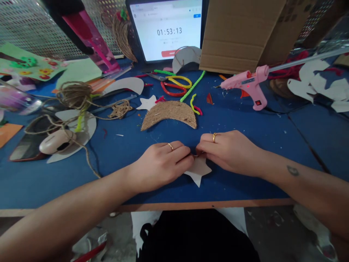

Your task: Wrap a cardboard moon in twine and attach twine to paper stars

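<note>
Our left hand (159, 165) and right hand (229, 153) meet at a white card star (199, 170), both gripping it between curled fingers, with its lower points showing beneath them, just above the blue work table (81, 185). Just ahead of us lies a crescent of coiled jute twine (169, 114), with a smaller card star (147, 103) beside it. Farther up sit scissors with red and yellow handles (174, 85) and a pink hot glue gun (247, 83), while a loose tangle of twine (73, 95) spreads to our left.
</note>
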`<state>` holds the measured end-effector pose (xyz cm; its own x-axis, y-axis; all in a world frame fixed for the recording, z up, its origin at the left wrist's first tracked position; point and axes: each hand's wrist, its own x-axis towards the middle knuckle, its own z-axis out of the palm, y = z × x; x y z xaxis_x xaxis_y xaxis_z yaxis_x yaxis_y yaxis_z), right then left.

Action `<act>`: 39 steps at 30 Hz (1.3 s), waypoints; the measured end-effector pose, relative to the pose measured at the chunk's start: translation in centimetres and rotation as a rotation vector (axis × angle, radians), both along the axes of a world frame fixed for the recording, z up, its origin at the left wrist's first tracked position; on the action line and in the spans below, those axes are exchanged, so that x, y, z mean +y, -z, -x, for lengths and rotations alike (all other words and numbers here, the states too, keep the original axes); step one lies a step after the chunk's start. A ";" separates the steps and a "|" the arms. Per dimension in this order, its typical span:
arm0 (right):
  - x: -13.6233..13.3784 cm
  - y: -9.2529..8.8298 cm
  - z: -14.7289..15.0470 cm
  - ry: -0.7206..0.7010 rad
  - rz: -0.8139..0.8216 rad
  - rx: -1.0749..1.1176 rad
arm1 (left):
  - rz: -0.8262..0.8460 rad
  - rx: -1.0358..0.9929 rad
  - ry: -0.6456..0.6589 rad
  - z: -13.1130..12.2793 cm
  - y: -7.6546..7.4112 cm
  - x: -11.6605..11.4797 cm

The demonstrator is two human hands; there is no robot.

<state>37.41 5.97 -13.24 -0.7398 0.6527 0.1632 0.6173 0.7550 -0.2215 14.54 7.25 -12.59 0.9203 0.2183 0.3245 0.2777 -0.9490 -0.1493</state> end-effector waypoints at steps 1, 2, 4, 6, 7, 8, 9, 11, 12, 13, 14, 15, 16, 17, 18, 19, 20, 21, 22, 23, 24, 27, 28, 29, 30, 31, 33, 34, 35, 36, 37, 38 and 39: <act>0.0 0.0 0.0 0.006 0.010 0.005 | 0.008 0.001 -0.001 0.0 0.0 0.0; 0.0 0.0 0.1 0.011 0.019 0.010 | 0.015 0.002 -0.002 0.0 0.0 0.0; 0.0 0.0 0.1 0.022 0.035 0.017 | 0.032 0.001 -0.004 0.0 0.1 0.0; -0.1 -0.1 0.2 0.036 0.045 0.016 | 0.053 -0.014 -0.014 0.0 0.1 0.0; -0.1 -0.1 0.2 0.042 0.050 0.012 | 0.067 -0.020 -0.023 0.0 0.1 0.0; -0.1 -0.2 0.2 0.046 0.057 0.007 | 0.083 -0.024 -0.029 0.0 0.2 0.0; -0.1 -0.3 0.3 0.049 0.068 0.002 | 0.098 -0.023 -0.031 0.1 0.2 0.0; -0.1 -0.4 0.3 0.052 0.095 -0.001 | 0.122 -0.009 -0.020 0.1 0.2 0.1; 0.0 -0.4 0.3 0.053 0.107 0.000 | 0.128 0.000 -0.009 0.1 0.1 0.1; 0.0 -0.5 0.3 0.054 0.115 0.001 | 0.130 0.005 0.001 0.1 0.1 0.2; 0.0 -0.6 0.3 0.054 0.121 0.003 | 0.130 0.008 0.005 0.1 0.1 0.2; 0.0 -0.6 0.3 0.054 0.125 0.003 | 0.127 0.008 0.008 0.1 0.1 0.3; 0.0 -0.7 0.3 0.053 0.128 0.001 | 0.124 0.005 0.010 0.1 0.2 0.3; 0.1 -0.7 0.3 0.052 0.133 -0.002 | 0.120 0.001 0.013 0.1 0.2 0.3; 0.1 -0.8 0.3 0.052 0.138 -0.006 | 0.117 -0.003 0.016 0.1 0.2 0.4; 0.1 -0.8 0.3 0.053 0.142 -0.008 | 0.115 -0.005 0.020 0.2 0.3 0.4; 0.1 -0.8 0.3 0.054 0.146 -0.010 | 0.114 -0.007 0.024 0.2 0.3 0.4; 0.1 -0.8 0.3 0.055 0.147 -0.008 | 0.115 -0.008 0.028 0.2 0.4 0.4; 0.1 -0.7 0.3 0.056 0.147 -0.006 | 0.118 -0.007 0.031 0.2 0.4 0.4; 0.1 -0.7 0.3 0.055 0.144 -0.003 | 0.122 -0.006 0.031 0.2 0.4 0.4; 0.0 -0.7 0.3 0.055 0.141 0.000 | 0.126 -0.008 0.028 0.2 0.4 0.4; 0.0 -0.8 0.3 0.054 0.137 -0.006 | 0.139 -0.018 0.017 0.1 0.3 0.4; 0.0 -0.8 0.3 0.055 0.140 -0.009 | 0.143 -0.020 0.018 0.0 0.2 0.3; 0.0 -0.8 0.3 0.054 0.144 -0.011 | 0.146 -0.023 0.021 0.0 0.2 0.3; 0.0 -0.9 0.3 0.055 0.150 -0.011 | 0.148 -0.023 0.026 -0.1 0.1 0.3; 0.0 -0.9 0.3 0.055 0.155 -0.010 | 0.150 -0.021 0.031 -0.1 0.0 0.3; 0.1 -0.9 0.3 0.055 0.160 -0.004 | 0.152 -0.023 0.038 -0.2 -0.2 0.2; 0.1 -0.9 0.4 0.055 0.160 0.000 | 0.152 -0.020 0.039 -0.1 -0.2 0.2; 0.1 -0.9 0.4 0.055 0.159 0.003 | 0.153 -0.013 0.039 -0.1 -0.3 0.2; 0.1 -0.8 0.4 0.055 0.156 0.005 | 0.154 -0.003 0.037 -0.1 -0.3 0.2; 0.1 -0.8 0.4 0.055 0.155 0.006 | 0.155 0.008 0.035 -0.1 -0.4 0.2; 0.1 -0.8 0.4 0.057 0.155 0.007 | 0.157 0.017 0.034 0.0 -0.4 0.1; 0.1 -0.8 0.4 0.059 0.158 0.007 | 0.162 0.023 0.037 0.0 -0.5 0.1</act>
<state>37.03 6.04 -12.42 -0.6984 0.7131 0.0604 0.6576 0.6728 -0.3390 14.51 7.38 -12.14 0.9356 0.2320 0.2663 0.2406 -0.9706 0.0006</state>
